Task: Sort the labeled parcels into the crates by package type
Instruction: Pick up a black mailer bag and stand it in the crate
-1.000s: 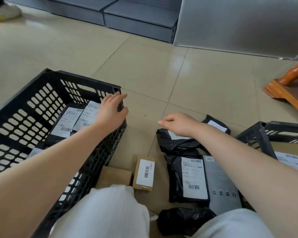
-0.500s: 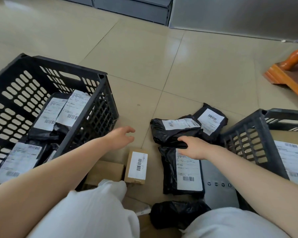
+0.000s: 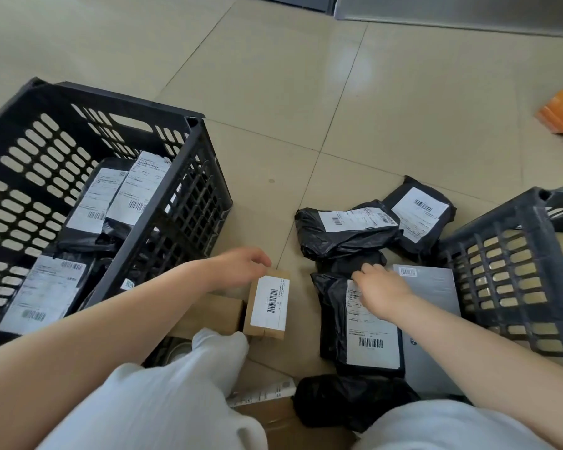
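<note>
Black poly parcel (image 3: 358,323) lies on floor between crates, just beside right crate (image 3: 514,271). Looks soft, light, slippery; best pinched at bunched top. Right hand (image 3: 379,287) fingers curled on that top, apparently gripping. Left hand (image 3: 241,267) relaxed, touching small cardboard box (image 3: 267,306): stiff, grasp by sides.

Right hand (image 3: 382,289) grips black bag (image 3: 348,323); left hand (image 3: 241,266) touches small box (image 3: 267,306).

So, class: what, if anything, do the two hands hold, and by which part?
The right hand pinches the black labeled mailer bag at its top edge. The left hand touches the small cardboard box at its far end, not gripping it.
</note>
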`<state>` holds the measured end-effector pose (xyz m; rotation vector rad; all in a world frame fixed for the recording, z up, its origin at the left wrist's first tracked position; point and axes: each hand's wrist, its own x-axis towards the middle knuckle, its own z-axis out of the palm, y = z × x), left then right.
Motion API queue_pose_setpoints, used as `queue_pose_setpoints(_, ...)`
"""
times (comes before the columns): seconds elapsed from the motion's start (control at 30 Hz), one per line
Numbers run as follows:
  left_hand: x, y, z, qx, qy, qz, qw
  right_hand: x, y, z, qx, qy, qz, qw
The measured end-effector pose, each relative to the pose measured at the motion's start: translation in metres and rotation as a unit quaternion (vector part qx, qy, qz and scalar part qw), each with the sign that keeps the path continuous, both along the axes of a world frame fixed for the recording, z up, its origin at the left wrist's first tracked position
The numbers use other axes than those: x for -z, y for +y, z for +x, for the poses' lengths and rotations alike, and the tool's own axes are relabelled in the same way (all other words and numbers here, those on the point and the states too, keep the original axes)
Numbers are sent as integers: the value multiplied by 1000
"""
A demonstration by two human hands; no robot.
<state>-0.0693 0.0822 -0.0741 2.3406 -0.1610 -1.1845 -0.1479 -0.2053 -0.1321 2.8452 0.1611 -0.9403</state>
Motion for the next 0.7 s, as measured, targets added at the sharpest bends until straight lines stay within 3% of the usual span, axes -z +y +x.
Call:
queue_pose_setpoints(0.17, 2, -5, 0, -33, 7, -26, 999, -4, -6, 5, 33, -41, 52, 997)
queue_pose_setpoints(0.4, -3, -9, -3, -42, 16, -49, 998, -23, -13, 8, 97, 4, 92, 991)
queue_pose_setpoints(0.7, -19, -12, -12, -32, 15, -87, 996, -77, -10, 25, 120, -8, 177, 977)
